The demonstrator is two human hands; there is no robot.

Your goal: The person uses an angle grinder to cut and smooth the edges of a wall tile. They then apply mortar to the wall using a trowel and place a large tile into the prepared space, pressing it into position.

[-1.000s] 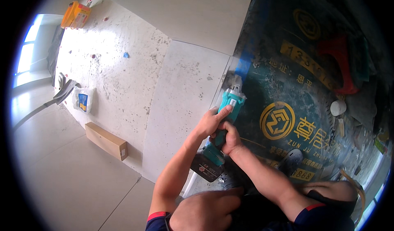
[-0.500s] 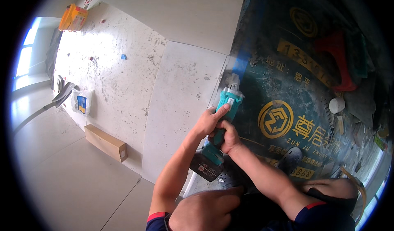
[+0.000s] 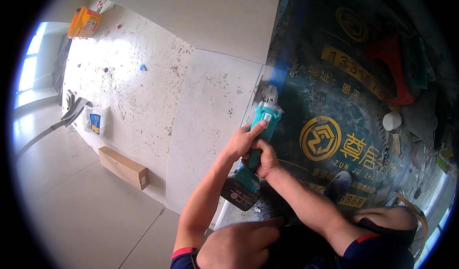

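Observation:
Both my hands are closed round a teal cordless angle grinder (image 3: pixel 267 115) with a black battery pack (image 3: pixel 240 193) at its rear end. My left hand (image 3: pixel 243 141) wraps the front of the body, its thumb lying along the top. Just behind it, my right hand (image 3: pixel 266 160) grips the narrower rear part. The grinder's grey head and guard (image 3: pixel 269 95) sit at the edge of a pale tile panel (image 3: pixel 210 125), beside a dark green printed sheet (image 3: pixel 311 101). The guard and dust hide the exact contact of the disc.
A brown cardboard box (image 3: pixel 123 167), a white bag (image 3: pixel 95 120) and a shovel (image 3: pixel 71 113) lie to the left. A yellow container (image 3: pixel 84 22) stands far left. On the right are a red-handled tool (image 3: pixel 394 70) and a white roll-like piece (image 3: pixel 392 121). My shoe (image 3: pixel 337 185) rests on the sheet.
The grinder and both hands have barely shifted, keeping the same grip. The whole view has moved very slightly.

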